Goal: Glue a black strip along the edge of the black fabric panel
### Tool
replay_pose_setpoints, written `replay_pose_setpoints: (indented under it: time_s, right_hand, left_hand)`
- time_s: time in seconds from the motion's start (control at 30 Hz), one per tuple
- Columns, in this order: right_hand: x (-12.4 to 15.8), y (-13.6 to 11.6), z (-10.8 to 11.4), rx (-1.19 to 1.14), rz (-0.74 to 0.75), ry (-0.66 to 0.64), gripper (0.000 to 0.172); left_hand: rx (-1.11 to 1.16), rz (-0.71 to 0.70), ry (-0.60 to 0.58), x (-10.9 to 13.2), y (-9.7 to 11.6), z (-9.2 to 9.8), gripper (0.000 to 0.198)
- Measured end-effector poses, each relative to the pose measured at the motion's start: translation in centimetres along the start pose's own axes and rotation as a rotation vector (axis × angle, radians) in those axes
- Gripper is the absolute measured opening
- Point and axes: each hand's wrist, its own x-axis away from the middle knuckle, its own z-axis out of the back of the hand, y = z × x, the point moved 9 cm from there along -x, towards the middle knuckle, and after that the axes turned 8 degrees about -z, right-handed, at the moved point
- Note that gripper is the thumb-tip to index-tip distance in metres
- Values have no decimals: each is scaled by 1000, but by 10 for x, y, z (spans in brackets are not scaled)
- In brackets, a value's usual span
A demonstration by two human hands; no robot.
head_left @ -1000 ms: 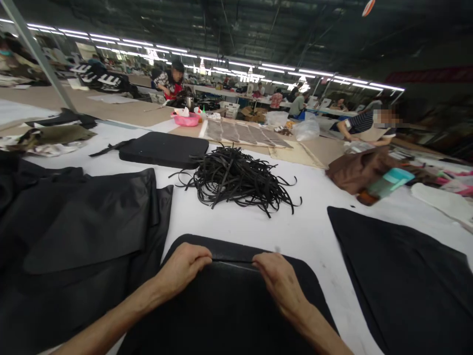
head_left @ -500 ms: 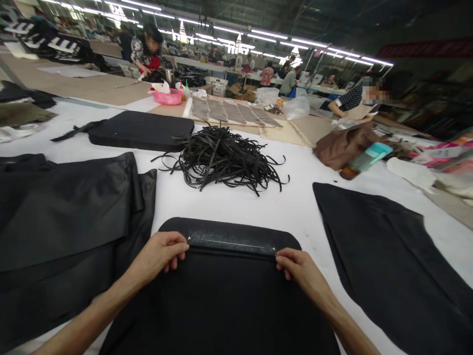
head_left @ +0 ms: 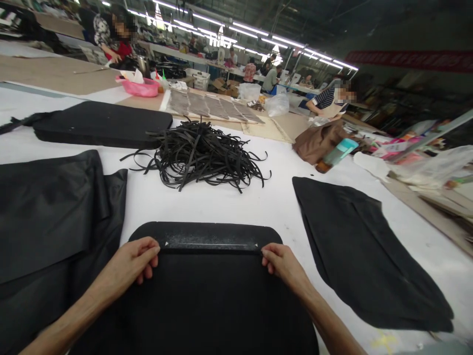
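My left hand [head_left: 142, 259] is closed in a pinch on the left end of a narrow black strip [head_left: 210, 251]. The strip's right end is between the thumb and finger of my right hand [head_left: 275, 257]. Between them it runs straight across a black fabric panel [head_left: 221, 301] with rounded far corners. Just beyond the strip, a whitish, speckled band [head_left: 210, 239] carries a thin white line with a small white triangle mark at each end. My fingertips partly cover the strip's ends.
A tangled heap of black strips [head_left: 207, 153] lies beyond the panel. Stacked black pieces [head_left: 103, 123] are behind it at left. Black sheets lie left [head_left: 48, 212] and right [head_left: 343, 246]. A turquoise-lidded bottle [head_left: 336, 155] leans by a brown bag [head_left: 314, 140]. People work farther back.
The view has swung to the right, so the table things appear farther left. Both hands keep their pinch at the strip's ends, with little shift over the panel.
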Motion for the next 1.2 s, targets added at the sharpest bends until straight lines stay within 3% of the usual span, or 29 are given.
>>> replay_pose_setpoints:
  time_s: [0.17,0.67,0.97,1.2]
  right_hand:
    - [-8,2,2,35,-20,50,20]
    - [-15,4,-1,173,-46,66,25]
    - [-24,14,-4,193,-34,-17,32]
    - [-28,19,-4,269,-48,-54,37]
  left_hand:
    - [-82,24,45,-5,-11,4,31]
    - [-47,49,76,-4,-5,6,25]
    - [-53,97,105,-4,-3,7,10]
    - [-62,87,118,-3,-2,8,9]
